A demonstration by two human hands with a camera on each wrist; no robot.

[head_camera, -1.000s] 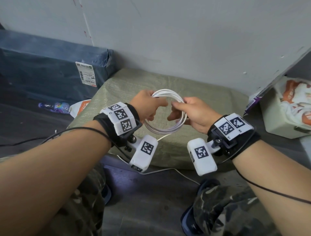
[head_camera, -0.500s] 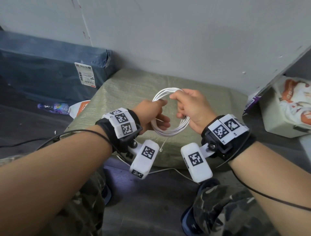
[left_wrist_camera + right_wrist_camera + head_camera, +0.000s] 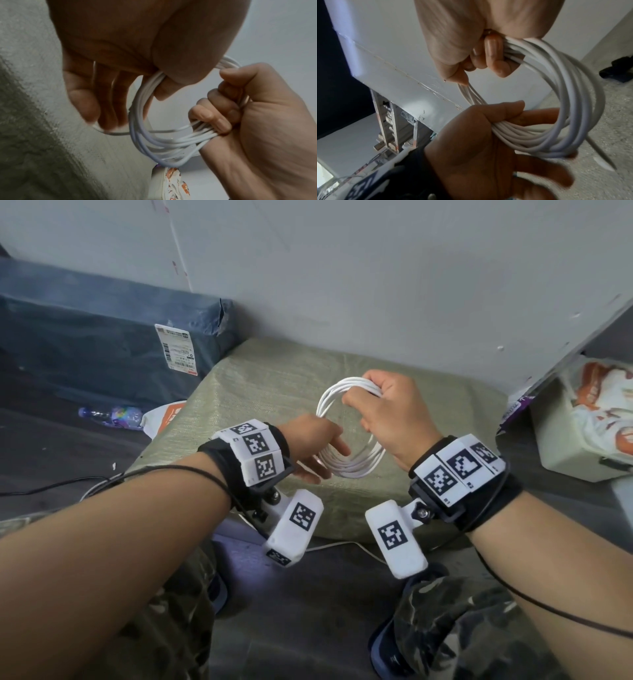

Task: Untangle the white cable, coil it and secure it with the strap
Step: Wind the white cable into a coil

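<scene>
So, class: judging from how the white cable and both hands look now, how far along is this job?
Done: the white cable is wound into a round coil. In hand: the right hand grips its top, the left hand pinches its lower side, and a loose tail hangs free. Left: tuck the tail and fasten the strap, which is not visible.

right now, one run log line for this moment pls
stage: coiling | cable: looped coil, one loose end | left hand: pinches lower loops | right hand: grips top | strap: not seen
</scene>
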